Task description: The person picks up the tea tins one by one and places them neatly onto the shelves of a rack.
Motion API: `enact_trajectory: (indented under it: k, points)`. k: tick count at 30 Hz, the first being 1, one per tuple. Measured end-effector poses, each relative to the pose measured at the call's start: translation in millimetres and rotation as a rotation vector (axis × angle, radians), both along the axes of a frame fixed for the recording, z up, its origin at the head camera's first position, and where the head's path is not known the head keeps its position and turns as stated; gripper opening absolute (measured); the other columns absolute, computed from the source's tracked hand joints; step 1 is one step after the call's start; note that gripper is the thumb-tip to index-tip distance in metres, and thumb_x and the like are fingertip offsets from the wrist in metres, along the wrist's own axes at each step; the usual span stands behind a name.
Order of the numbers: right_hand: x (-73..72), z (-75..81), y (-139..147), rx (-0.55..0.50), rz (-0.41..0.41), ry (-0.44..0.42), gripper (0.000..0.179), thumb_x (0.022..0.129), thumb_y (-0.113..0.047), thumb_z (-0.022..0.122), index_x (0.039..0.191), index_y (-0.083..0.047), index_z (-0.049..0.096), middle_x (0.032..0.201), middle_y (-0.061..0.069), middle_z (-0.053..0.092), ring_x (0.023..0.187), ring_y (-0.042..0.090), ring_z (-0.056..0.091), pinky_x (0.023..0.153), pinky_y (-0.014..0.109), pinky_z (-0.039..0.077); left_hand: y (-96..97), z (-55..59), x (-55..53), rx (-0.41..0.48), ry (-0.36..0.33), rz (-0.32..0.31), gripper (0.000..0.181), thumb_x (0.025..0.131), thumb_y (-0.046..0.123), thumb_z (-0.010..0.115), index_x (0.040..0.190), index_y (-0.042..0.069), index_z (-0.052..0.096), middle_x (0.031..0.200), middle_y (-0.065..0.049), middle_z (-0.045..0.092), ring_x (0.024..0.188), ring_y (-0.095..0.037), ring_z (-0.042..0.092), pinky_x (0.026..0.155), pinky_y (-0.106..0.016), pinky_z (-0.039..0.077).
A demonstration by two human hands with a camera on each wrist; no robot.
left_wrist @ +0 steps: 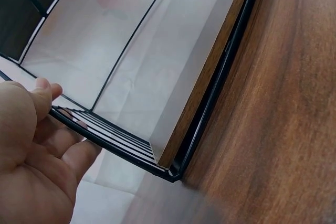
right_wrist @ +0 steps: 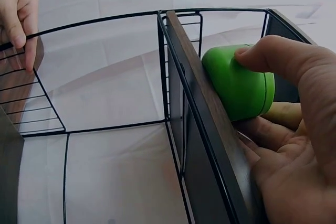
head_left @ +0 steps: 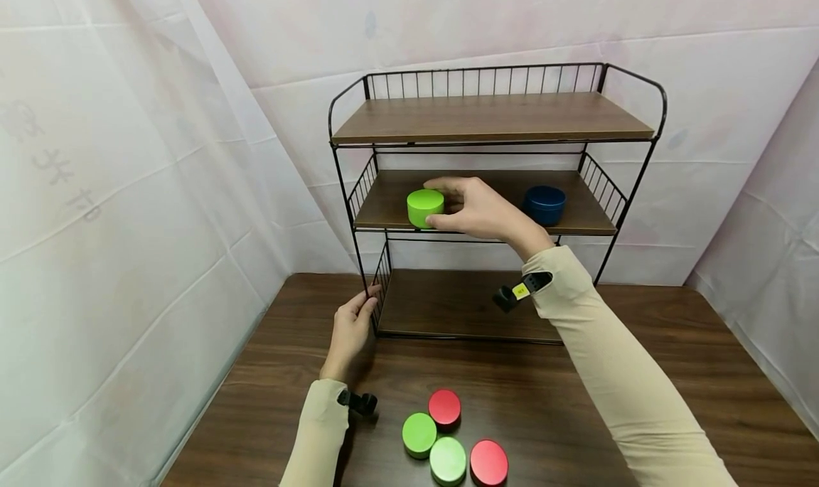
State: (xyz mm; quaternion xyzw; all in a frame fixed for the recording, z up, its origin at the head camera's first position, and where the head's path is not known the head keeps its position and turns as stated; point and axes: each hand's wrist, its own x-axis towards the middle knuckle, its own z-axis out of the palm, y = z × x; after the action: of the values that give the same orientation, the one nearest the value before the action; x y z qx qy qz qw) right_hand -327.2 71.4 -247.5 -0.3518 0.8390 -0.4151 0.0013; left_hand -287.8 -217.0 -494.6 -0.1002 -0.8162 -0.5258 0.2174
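Observation:
A green round tin (head_left: 425, 210) is at the left front of the middle shelf (head_left: 499, 181) of a black wire rack with brown boards. My right hand (head_left: 478, 208) grips this tin from its right side, thumb in front and fingers behind. In the right wrist view, the green tin (right_wrist: 236, 82) has its base at the board's front edge. Low on the rack's left side, my left hand (head_left: 350, 325) pinches the front wire post. In the left wrist view, thumb and fingers of the left hand (left_wrist: 39, 150) close round that black wire post (left_wrist: 113, 150).
To the right on the middle shelf stands a dark blue tin (head_left: 544, 206), close to my right forearm. Before the rack, two red tins (head_left: 444, 407) and two green tins (head_left: 419, 434) cluster on the wooden table (head_left: 269, 394). The top board (head_left: 493, 117) overhangs my right hand.

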Motion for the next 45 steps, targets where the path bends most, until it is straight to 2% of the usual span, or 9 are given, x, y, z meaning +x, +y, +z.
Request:
enact_trajectory:
  k: [5, 11, 17, 24, 31, 34, 38, 41, 45]
  points:
    - [-0.7, -2.4, 2, -0.009, -0.03, -0.013, 0.067, 0.093, -0.024, 0.076, 0.151, -0.002, 0.05, 0.139, 0.013, 0.063, 0.127, 0.026, 0.062, 0.104, 0.044, 0.052, 0.0, 0.2, 1.0, -0.018, -0.009, 0.002, 0.03, 0.106, 0.019, 0.059, 0.133, 0.013, 0.071, 0.071, -0.01, 0.054, 0.041, 0.002, 0.024, 0.046, -0.023, 0.029]
    - [-0.4, -1.8, 2, -0.024, -0.038, -0.034, 0.067, 0.094, -0.025, 0.076, 0.151, -0.004, 0.05, 0.138, 0.011, 0.064, 0.126, 0.023, 0.062, 0.102, 0.042, 0.053, -0.4, 0.4, 1.8, -0.021, -0.008, 0.006, 0.029, 0.106, 0.019, 0.058, 0.133, 0.018, 0.071, 0.062, -0.003, 0.041, 0.042, 0.001, 0.024, 0.045, -0.023, 0.027]
    - [-0.5, -1.5, 1, -0.027, -0.043, -0.034, 0.066, 0.095, -0.024, 0.075, 0.152, -0.004, 0.049, 0.14, 0.012, 0.063, 0.126, 0.024, 0.062, 0.101, 0.042, 0.053, -0.8, 0.9, 2.9, -0.036, -0.008, 0.01, 0.03, 0.107, 0.02, 0.058, 0.134, 0.019, 0.07, 0.092, -0.019, 0.07, 0.049, 0.005, 0.03, 0.054, -0.023, 0.034]
    - [-1.2, -2.3, 1, -0.029, -0.052, -0.032, 0.066, 0.096, -0.023, 0.075, 0.152, -0.004, 0.048, 0.142, 0.013, 0.061, 0.127, 0.025, 0.061, 0.1, 0.041, 0.054, -0.6, 0.9, 3.2, -0.026, 0.002, -0.004, 0.03, 0.107, 0.02, 0.058, 0.134, 0.016, 0.07, 0.106, -0.023, 0.073, 0.055, 0.001, 0.037, 0.059, -0.024, 0.037]
    - [1.6, -3.5, 4, -0.045, -0.071, -0.009, 0.067, 0.096, -0.021, 0.075, 0.153, -0.002, 0.047, 0.146, 0.015, 0.059, 0.129, 0.028, 0.061, 0.102, 0.042, 0.053, -0.9, 0.9, 3.1, -0.032, -0.005, 0.0, 0.03, 0.107, 0.019, 0.058, 0.134, 0.017, 0.07, 0.086, -0.025, 0.065, 0.043, -0.002, 0.025, 0.052, -0.025, 0.032]
    - [5.3, -4.5, 8, -0.049, -0.096, 0.036, 0.064, 0.097, -0.02, 0.074, 0.153, -0.002, 0.047, 0.148, 0.016, 0.057, 0.13, 0.03, 0.061, 0.104, 0.043, 0.052, -0.5, 0.9, 3.1, -0.037, 0.001, 0.001, 0.03, 0.107, 0.018, 0.058, 0.134, 0.016, 0.07, 0.113, -0.021, 0.073, 0.047, -0.007, 0.031, 0.057, -0.026, 0.036]
    - [14.9, -4.3, 14, -0.049, -0.114, 0.092, 0.062, 0.098, -0.02, 0.072, 0.153, -0.003, 0.048, 0.149, 0.015, 0.057, 0.13, 0.03, 0.061, 0.106, 0.042, 0.051, -0.8, 0.6, 2.6, -0.031, 0.005, 0.004, 0.03, 0.106, 0.019, 0.059, 0.133, 0.014, 0.071, 0.132, -0.01, 0.071, 0.085, -0.015, 0.068, 0.08, -0.031, 0.053]
    - [23.8, -4.2, 18, -0.05, -0.112, 0.125, 0.062, 0.098, -0.02, 0.072, 0.153, -0.005, 0.048, 0.149, 0.013, 0.056, 0.13, 0.028, 0.061, 0.107, 0.041, 0.051, -1.4, 0.3, 1.9, -0.021, 0.009, 0.002, 0.029, 0.106, 0.02, 0.059, 0.132, 0.015, 0.072, 0.133, -0.008, 0.071, 0.112, -0.018, 0.067, 0.093, -0.037, 0.053]
    - [36.2, -6.0, 24, -0.068, -0.09, 0.173, 0.062, 0.098, -0.018, 0.072, 0.153, -0.004, 0.047, 0.149, 0.014, 0.056, 0.13, 0.029, 0.06, 0.107, 0.041, 0.05, -1.5, 0.2, 1.5, -0.02, 0.01, -0.001, 0.029, 0.106, 0.019, 0.058, 0.132, 0.017, 0.071, 0.131, -0.012, 0.071, 0.073, -0.015, 0.059, 0.077, -0.029, 0.049]
